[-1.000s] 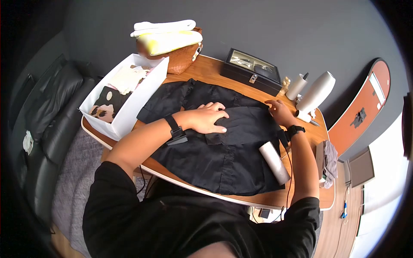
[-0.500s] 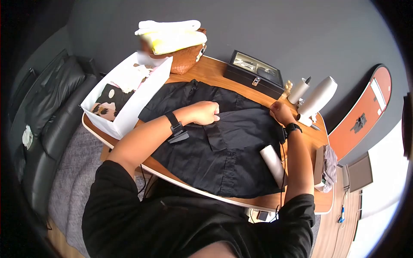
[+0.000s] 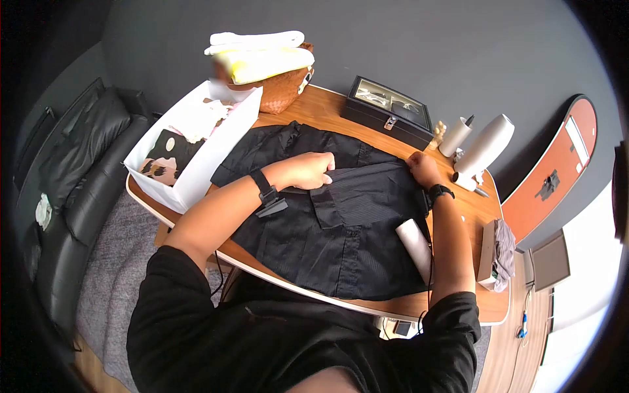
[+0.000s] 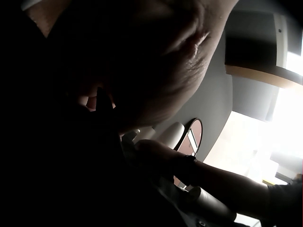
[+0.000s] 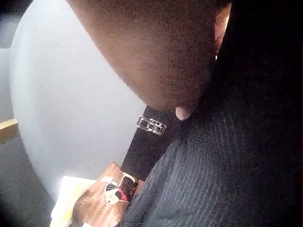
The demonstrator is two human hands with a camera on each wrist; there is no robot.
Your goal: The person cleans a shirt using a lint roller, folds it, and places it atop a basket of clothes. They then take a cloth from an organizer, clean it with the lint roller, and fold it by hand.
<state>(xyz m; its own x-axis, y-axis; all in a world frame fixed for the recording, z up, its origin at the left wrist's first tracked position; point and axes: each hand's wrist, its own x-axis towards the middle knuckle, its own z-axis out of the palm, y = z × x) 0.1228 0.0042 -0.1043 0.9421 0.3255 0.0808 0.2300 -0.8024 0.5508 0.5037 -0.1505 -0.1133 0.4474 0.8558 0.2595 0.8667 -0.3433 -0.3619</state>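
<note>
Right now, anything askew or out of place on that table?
Possibly the white cylinder: it lies on its side on the black garment, beside the right forearm, where it could obstruct handling. No spill or damage visible.

One high, wide view over the table [image 3: 321, 101], two close ones.
The head camera looks forward and down from above. The left wrist camera, close against the left hand [image 3: 310, 171], faces the right forearm [image 4: 227, 183] and orange board [image 3: 558, 157]; the right wrist camera, close against the right hand [image 3: 424, 168], faces the basket [image 5: 94, 203] and metal clasp [image 5: 151, 126]. The head view shares all four with them.
</note>
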